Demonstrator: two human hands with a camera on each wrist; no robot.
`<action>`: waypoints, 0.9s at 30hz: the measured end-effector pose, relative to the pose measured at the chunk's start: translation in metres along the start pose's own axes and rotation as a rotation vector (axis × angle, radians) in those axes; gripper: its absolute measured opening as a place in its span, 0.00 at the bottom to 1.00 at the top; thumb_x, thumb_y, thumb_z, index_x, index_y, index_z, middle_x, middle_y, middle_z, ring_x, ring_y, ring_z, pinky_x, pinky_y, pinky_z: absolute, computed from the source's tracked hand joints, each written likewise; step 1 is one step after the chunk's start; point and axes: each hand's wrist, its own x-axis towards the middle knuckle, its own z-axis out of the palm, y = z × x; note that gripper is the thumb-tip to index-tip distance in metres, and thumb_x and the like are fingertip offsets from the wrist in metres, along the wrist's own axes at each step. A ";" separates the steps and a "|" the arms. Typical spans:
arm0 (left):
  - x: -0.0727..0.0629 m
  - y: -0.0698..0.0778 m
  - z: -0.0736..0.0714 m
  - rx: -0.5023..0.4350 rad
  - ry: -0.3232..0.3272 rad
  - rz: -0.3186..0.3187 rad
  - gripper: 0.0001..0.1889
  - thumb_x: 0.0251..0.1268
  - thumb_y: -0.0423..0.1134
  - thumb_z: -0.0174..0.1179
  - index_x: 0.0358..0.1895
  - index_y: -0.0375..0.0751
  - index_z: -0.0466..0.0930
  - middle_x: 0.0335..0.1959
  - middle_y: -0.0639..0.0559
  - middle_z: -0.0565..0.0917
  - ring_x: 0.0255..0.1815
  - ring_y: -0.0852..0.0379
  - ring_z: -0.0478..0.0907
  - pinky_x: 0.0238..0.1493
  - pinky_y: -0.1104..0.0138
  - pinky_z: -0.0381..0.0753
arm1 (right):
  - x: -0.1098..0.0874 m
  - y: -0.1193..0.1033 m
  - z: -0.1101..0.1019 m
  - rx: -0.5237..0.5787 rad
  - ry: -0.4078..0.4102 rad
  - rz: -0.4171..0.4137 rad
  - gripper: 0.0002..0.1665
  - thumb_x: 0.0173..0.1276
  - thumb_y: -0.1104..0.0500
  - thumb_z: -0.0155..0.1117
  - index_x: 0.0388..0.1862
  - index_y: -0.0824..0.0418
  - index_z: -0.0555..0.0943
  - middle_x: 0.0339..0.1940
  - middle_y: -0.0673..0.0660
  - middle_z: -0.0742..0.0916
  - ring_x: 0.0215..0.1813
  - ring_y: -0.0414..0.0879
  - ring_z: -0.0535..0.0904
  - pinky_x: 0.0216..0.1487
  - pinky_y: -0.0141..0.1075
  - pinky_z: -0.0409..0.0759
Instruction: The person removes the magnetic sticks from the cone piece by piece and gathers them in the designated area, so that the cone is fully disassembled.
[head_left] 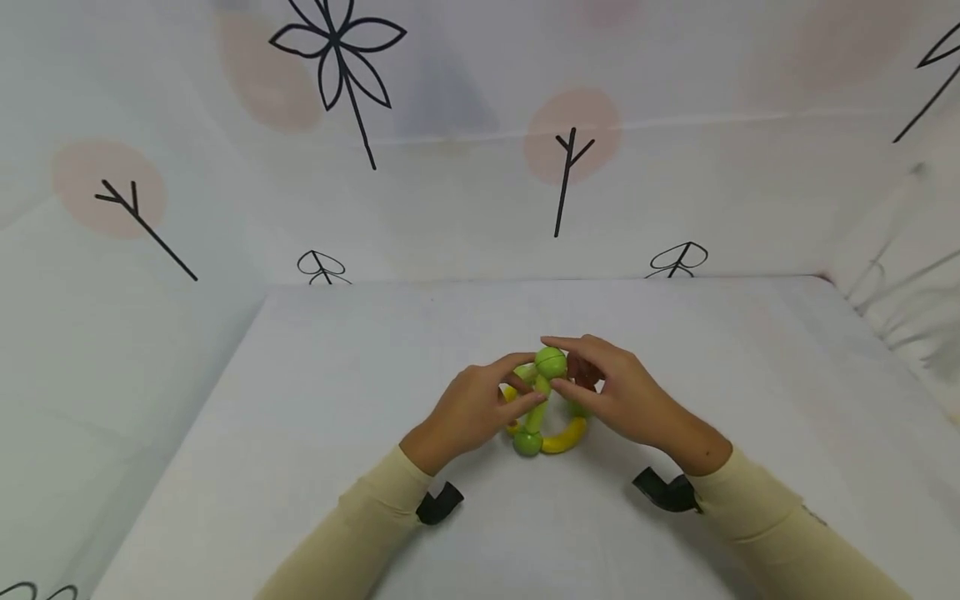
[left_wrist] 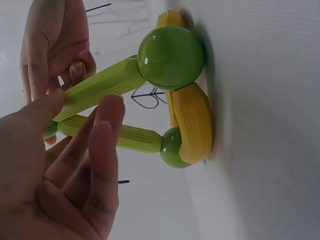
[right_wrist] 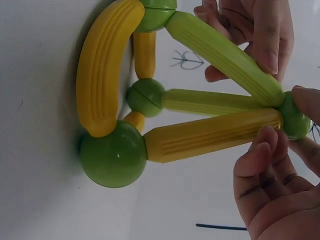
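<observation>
A pyramid of magnetic building rods and balls stands on the white table; its base has curved yellow rods point(right_wrist: 100, 70) joined by green balls point(left_wrist: 171, 57). Light green rods point(right_wrist: 225, 57) and a straight yellow rod point(right_wrist: 215, 132) rise to a green ball point(head_left: 551, 362) at the top. My left hand point(head_left: 476, 408) pinches a light green rod near its upper end, thumb on one side and fingers on the other. With thumb and fingertips, my right hand point(head_left: 622, 387) holds the top ball, its other fingers curled beside the straight yellow rod.
The white table point(head_left: 337, 350) extends around the pyramid to a back edge. Behind it hangs a pale cloth point(head_left: 450, 208) with plant drawings. Dark straps or mounts point(head_left: 667, 492) show at both wrists, below the cream sleeves point(head_left: 772, 508).
</observation>
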 end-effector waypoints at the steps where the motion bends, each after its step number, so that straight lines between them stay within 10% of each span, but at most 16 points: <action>1: 0.000 0.000 0.001 -0.016 0.001 0.000 0.27 0.70 0.48 0.64 0.70 0.48 0.72 0.44 0.51 0.90 0.20 0.61 0.82 0.22 0.73 0.75 | 0.000 0.001 0.000 0.005 0.000 0.001 0.28 0.64 0.67 0.71 0.64 0.60 0.78 0.32 0.47 0.79 0.32 0.36 0.72 0.33 0.29 0.77; 27: 0.003 -0.002 0.003 -0.233 -0.038 -0.029 0.29 0.67 0.42 0.66 0.70 0.45 0.72 0.48 0.49 0.90 0.26 0.59 0.86 0.28 0.71 0.83 | 0.001 0.001 0.002 0.135 -0.055 0.091 0.22 0.69 0.64 0.67 0.60 0.57 0.74 0.29 0.47 0.75 0.30 0.39 0.72 0.30 0.32 0.75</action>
